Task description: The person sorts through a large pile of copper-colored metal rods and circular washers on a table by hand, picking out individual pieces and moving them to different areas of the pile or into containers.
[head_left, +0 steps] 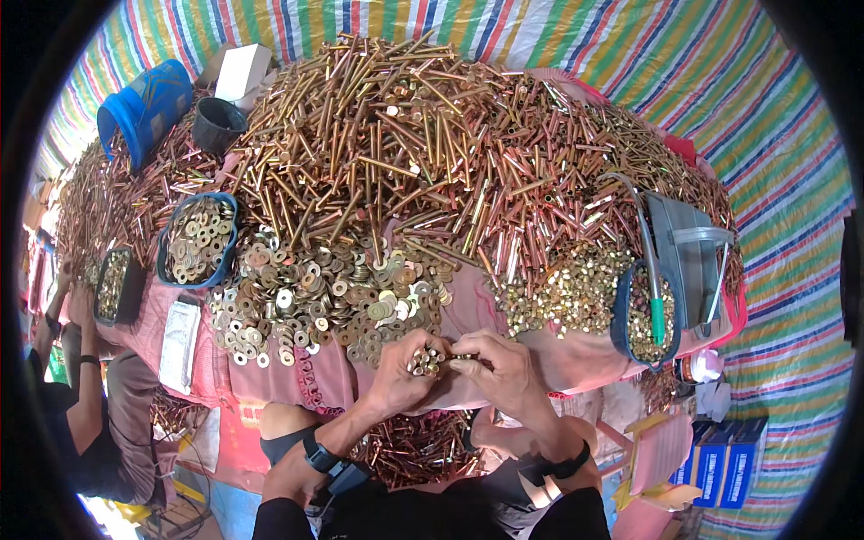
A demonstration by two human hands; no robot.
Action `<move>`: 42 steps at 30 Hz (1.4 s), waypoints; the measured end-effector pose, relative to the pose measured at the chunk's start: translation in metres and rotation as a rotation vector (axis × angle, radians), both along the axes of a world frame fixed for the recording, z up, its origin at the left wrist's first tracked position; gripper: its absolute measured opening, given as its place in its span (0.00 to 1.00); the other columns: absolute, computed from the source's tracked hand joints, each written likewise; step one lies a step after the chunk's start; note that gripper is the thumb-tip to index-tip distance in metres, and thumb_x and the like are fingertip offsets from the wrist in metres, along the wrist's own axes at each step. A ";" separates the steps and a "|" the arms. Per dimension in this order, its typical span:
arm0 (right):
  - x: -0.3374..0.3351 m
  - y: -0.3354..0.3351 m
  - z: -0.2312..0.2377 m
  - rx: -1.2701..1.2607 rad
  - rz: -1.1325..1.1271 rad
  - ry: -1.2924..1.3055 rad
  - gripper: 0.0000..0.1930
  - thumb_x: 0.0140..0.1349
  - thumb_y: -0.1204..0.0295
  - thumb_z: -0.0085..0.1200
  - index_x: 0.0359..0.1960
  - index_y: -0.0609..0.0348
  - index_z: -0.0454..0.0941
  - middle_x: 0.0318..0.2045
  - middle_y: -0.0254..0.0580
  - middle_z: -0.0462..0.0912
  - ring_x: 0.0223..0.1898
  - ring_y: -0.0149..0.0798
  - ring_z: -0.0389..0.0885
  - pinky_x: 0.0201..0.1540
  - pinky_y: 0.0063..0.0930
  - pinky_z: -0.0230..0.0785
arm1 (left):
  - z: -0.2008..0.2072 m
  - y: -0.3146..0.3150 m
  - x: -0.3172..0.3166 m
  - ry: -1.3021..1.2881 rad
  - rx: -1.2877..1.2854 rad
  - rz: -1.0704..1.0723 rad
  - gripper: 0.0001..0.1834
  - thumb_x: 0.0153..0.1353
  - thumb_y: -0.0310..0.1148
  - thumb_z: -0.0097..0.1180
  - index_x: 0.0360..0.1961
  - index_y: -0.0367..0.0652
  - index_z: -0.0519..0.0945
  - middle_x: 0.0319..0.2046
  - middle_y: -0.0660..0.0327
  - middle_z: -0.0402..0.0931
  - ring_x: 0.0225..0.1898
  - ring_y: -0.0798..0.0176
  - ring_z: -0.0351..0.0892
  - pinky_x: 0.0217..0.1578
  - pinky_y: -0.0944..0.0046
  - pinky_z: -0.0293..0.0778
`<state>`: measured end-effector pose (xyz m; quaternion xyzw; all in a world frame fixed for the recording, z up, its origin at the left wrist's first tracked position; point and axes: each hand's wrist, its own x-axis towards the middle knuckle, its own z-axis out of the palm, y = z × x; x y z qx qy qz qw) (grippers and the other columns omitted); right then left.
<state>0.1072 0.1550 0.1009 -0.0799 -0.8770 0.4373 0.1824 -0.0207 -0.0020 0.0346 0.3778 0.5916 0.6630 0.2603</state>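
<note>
My left hand (pixel 402 376) is closed around a cluster of small gold-coloured hex-ended pieces (pixel 424 364); how far they extend into the palm is hidden. Right beside it, my right hand (pixel 501 367) pinches with thumb and fingertips something small that I cannot make out, near the left hand's fingers. Just beyond the hands, flat round washers (pixel 306 292) lie in a loose heap on a pink cloth (pixel 468 308). To the right sits a heap of small gold-coloured nuts (pixel 562 292). A large mound of long coppery bolts and tubes (pixel 387 153) rises behind both heaps.
A blue tub of washers (pixel 163 258) stands left, a blue tub of nuts (pixel 619 328) right, beside a grey container (pixel 688 261). A blue bucket (pixel 148 108) and black cup (pixel 219 126) rest far left. Another person's arm (pixel 83 387) is at the left edge.
</note>
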 end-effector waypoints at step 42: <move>-0.113 0.064 -0.039 0.519 -0.101 -0.519 0.19 0.64 0.66 0.62 0.54 0.62 0.79 0.44 0.61 0.84 0.44 0.63 0.85 0.52 0.53 0.75 | -0.007 -0.001 0.007 -0.029 0.086 -0.017 0.12 0.53 0.23 0.59 0.40 0.39 0.82 0.37 0.58 0.85 0.41 0.61 0.84 0.45 0.60 0.77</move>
